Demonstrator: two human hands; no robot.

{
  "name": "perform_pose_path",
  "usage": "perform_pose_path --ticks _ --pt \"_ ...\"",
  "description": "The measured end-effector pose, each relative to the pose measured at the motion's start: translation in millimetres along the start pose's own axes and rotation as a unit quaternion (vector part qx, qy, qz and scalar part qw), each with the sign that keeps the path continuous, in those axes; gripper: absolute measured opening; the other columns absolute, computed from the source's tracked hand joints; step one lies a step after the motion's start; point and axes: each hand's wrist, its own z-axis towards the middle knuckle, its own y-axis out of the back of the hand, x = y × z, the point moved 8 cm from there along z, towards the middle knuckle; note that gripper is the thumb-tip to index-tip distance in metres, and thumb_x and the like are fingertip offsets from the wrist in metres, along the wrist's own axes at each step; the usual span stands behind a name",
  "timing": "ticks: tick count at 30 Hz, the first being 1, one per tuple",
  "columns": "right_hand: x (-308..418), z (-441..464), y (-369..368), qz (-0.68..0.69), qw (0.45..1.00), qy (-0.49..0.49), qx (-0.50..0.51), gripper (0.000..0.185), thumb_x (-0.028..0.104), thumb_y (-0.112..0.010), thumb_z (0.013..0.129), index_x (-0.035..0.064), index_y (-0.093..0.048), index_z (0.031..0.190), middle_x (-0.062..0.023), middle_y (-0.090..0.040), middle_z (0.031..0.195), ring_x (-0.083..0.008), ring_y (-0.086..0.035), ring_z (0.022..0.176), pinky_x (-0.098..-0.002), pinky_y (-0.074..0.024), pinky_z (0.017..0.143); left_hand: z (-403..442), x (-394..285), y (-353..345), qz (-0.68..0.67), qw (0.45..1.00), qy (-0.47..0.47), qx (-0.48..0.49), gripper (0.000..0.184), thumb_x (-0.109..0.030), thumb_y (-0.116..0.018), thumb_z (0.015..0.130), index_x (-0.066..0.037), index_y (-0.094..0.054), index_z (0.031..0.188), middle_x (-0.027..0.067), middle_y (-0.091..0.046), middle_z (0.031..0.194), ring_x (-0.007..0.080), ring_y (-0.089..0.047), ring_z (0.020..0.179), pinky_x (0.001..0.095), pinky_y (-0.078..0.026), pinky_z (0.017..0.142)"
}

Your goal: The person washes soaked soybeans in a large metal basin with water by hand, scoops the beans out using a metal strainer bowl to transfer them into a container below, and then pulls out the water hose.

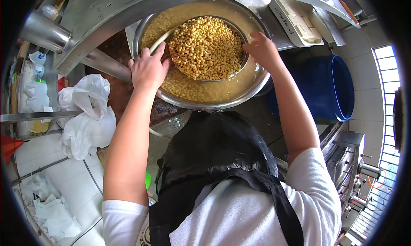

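A round metal bowl [232, 24] heaped with yellow soaked beans or kernels [205, 47] sits inside a wide steel basin [188, 105]. Cloudy yellowish water [171, 85] with more kernels below the surface surrounds the bowl. At the basin's left side, my left hand [147, 68] is closed around a pale hose [162, 40] that runs toward the bowl's rim. My right hand [262, 49] pinches the bowl's right rim, thumb and fingers bent; the fingertips are partly hidden.
To the right stands a blue barrel [314, 87], below a white labelled tray [295, 23] of pale blocks. A steel frame bar [111, 15] crosses above the basin's left side. White plastic bags [87, 117] hang at left, near bottles [37, 70] on a shelf.
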Motion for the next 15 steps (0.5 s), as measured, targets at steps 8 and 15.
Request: perform_pose_path --ticks 8,15 --pt "103.7 -114.7 -70.4 -0.266 0.831 0.487 0.041 0.008 0.013 -0.066 0.095 0.0101 -0.072 0.098 -0.0102 -0.068 0.096 -0.0328 -0.073 0.087 -0.0457 -0.0623 0.077 -2.4 1.0 2.5 -0.008 1.000 0.007 0.017 0.063 -0.049 -0.068 0.101 -0.032 -0.053 0.160 0.0121 -0.062 0.129 0.0331 -0.065 0.121 0.0535 -0.041 0.108" --pt "106.6 -112.2 -110.0 -0.347 0.789 0.503 0.061 0.014 0.011 -0.067 0.086 0.0116 -0.071 0.099 -0.0103 -0.066 0.097 -0.0321 -0.073 0.089 -0.0453 -0.0625 0.075 -0.8 3.2 -0.6 -0.018 1.000 0.010 0.020 0.064 -0.050 -0.068 0.102 -0.033 -0.052 0.161 0.0122 -0.062 0.130 0.0338 -0.064 0.122 0.0548 -0.040 0.109"
